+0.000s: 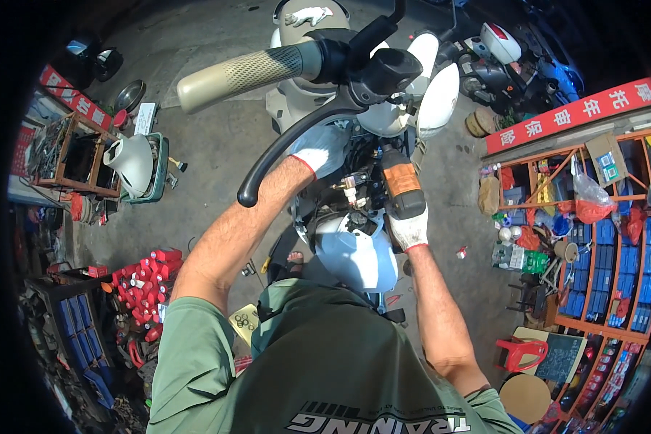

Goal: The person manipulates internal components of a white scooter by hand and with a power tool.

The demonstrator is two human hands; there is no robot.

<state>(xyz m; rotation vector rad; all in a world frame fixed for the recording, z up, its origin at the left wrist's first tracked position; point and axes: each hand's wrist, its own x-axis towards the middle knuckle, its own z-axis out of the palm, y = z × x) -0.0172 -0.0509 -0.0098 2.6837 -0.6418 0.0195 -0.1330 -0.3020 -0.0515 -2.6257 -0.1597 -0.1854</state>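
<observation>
A scooter stands before me with its inner parts and wiring connectors (351, 189) exposed. Its handlebar with a beige grip (246, 76) and black brake lever (286, 148) rises close to the camera. My left hand (321, 150), in a white glove with a red cuff edge, reaches behind the lever against the scooter's front; its fingers are hidden. In my right hand (411, 228), also gloved, is a black and orange cordless driver (401, 179), its front end pointing away into the scooter. The tip is out of sight. Nearer me lies a pale blue-white body panel (358, 253).
White mirrors (439, 101) jut out right of the handlebar. Another scooter with a glove (308, 16) on its seat stands ahead. At left, a green bin (159, 170) holds a white panel, with red bottles (141, 289) nearer. Orange shelves (593, 239) line the right, beside a red stool (522, 354).
</observation>
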